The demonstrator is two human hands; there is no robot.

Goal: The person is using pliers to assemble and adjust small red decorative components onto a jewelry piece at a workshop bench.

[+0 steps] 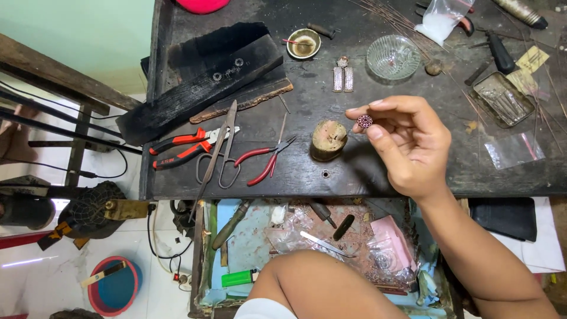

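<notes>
Right hand up over the dark surface, pinching a small round red-and-silver ornament between thumb and fingertips, other fingers curled. Ornament held in the air just right of a short wooden stump. Left of the stump, red-handled pliers, scissors, and red-and-black cutters lying flat. Farther back, a glass bowl, a small brass dish, two silver rectangular pieces. Below, an open drawer cluttered with tools and a green lighter. No left hand visible.
</notes>
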